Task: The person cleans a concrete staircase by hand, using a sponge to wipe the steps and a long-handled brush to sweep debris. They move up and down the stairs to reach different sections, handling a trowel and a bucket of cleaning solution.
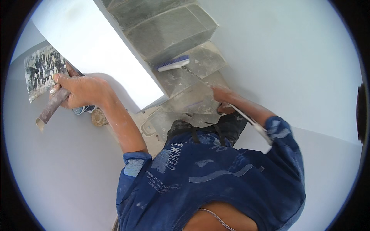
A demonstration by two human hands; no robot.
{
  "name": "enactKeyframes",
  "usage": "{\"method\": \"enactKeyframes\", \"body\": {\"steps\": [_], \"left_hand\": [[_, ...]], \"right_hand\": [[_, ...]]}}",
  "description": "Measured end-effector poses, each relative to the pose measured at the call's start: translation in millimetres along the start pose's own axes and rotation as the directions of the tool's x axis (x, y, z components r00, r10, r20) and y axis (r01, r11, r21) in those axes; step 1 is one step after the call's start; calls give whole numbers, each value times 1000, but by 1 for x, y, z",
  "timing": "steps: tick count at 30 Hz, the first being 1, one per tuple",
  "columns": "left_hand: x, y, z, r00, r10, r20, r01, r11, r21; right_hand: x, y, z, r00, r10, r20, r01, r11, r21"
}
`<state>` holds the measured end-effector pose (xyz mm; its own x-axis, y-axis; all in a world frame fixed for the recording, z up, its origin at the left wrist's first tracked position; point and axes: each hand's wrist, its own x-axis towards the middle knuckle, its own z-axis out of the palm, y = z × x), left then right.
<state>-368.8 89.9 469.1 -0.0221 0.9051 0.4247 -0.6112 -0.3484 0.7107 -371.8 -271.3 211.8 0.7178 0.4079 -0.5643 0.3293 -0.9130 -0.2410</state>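
Observation:
My left hand [83,89] is at the left, closed around a paint-spattered flat board or blade [44,70] and a rolled piece of sandpaper [52,109] that points down to the left. My right hand [221,95], right of the centre, grips the long handle of a broom [173,64]. The broom has a white head and blue-violet bristles, and its head lies at a dusty stair tread. The handle's other end runs back beneath my right forearm towards the sleeve.
Grey stone stairs [170,31] rise at the top, between a brightly lit white half wall [107,52] and a pale wall [283,63] on the right. A blue-and-white bucket [83,109] and a round tan object [99,117] stand below my left hand.

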Motion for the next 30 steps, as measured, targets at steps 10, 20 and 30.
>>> {"method": "enactKeyframes", "body": {"steps": [10, 20, 30], "left_hand": [[-4, 1, 0, 1000, -12, 26, 13, 1000, -10], [-5, 1, -1, 999, 6, 51, -6, 1000, -3], [-6, -1, 0, 997, -49, 65, 48, 999, 26]], "right_hand": [[-37, -1, 67, 985, -103, 142, 104, 995, 0], [-142, 4, -12, 960, 70, 270, -33, 990, -138], [18, 83, 55, 963, 267, 31, -266, 964, -17]]}}
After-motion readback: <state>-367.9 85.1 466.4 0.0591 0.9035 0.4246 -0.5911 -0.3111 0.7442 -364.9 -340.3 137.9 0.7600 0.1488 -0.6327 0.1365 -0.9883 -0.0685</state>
